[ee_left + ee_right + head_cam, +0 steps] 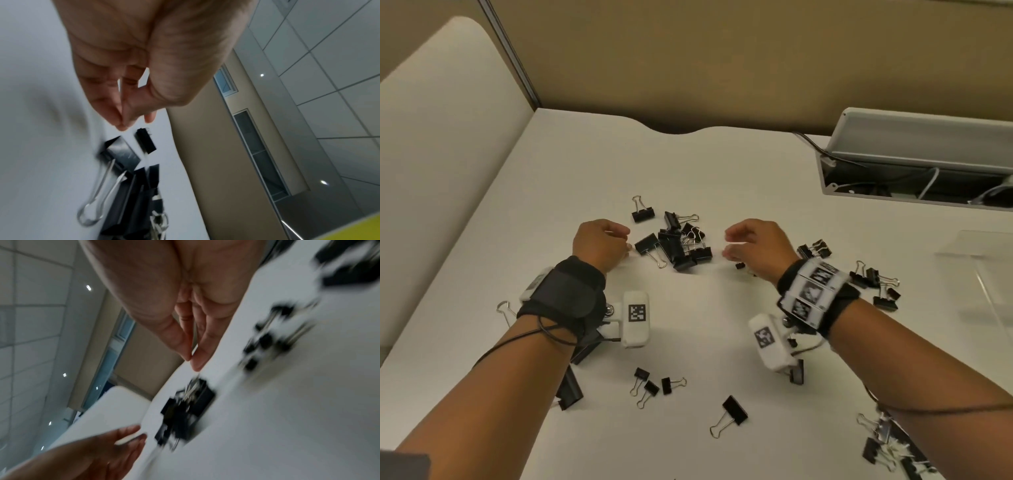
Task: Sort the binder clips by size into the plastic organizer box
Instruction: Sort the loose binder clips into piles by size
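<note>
Several black binder clips lie in a pile at the middle of the white table. My left hand hovers just left of the pile, fingers loosely curled and holding nothing, its tips beside a large clip. The left wrist view shows those fingertips just above that large clip. My right hand hovers just right of the pile, thumb and fingers slightly apart and empty; a tiny clip lies under it. The clear plastic organizer box stands at the far right.
More clips are scattered about: one behind the pile, groups right of my right wrist, three small ones in front, a large one, a heap at bottom right. An open cable tray sits at the back right.
</note>
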Available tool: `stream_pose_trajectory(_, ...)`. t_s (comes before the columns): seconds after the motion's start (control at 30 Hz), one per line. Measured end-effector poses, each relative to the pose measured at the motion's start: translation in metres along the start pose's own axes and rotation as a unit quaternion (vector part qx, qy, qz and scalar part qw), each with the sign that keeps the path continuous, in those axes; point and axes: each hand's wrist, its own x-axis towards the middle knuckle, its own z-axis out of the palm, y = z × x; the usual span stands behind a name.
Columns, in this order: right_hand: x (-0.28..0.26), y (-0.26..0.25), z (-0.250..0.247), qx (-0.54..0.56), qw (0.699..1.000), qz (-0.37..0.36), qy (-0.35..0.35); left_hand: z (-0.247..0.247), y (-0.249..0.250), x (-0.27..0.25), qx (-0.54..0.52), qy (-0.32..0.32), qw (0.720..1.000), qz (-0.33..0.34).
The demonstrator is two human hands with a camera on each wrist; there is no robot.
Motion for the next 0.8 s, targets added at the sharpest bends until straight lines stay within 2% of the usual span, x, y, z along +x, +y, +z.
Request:
stream_pose_trajectory(0.13, -0.039, 0.030, -0.069, -0.052, 0.998, -0.004, 0.047, -0.010, 0.016, -0.019, -0.022, -0.026, 0.999, 0.030)
stream_pose_trajectory(0.23, -0.066, 0.052, -0.116, -0.177, 0.980, 0.013, 0.087, -0.014, 0.025, -0.037, -0.013, -0.071, 0.997, 0.039)
stream_pose_trajectory(0.3, -0.082, 0.064, -0.131, -0.237, 0.968, 0.026, 0.082, -0.009, 0.028, -0.047, 0.021, -0.102, 0.994, 0.043)
stream_pose_trajectory(0.43, -0.100, 0.091, -0.124, -0.315, 0.947, 0.059, 0.020, 0.011, 0.031, -0.062, 0.072, -0.173, 0.981, 0.043)
stream_pose_trajectory(0.53, -0.106, 0.105, -0.111, -0.383, 0.922, 0.036, 0.037, 0.022, 0.030, -0.069, 0.094, -0.197, 0.975, 0.044)
stream_pose_trajectory(0.7, -0.106, 0.118, -0.101, -0.394, 0.914, 0.035, 0.087, 0.018, 0.023, -0.079, 0.100, -0.188, 0.976, 0.044)
stream_pose_trajectory(0.8, -0.106, 0.118, -0.103, -0.387, 0.915, 0.039, 0.106, -0.003, 0.021, -0.082, 0.074, -0.152, 0.985, 0.040)
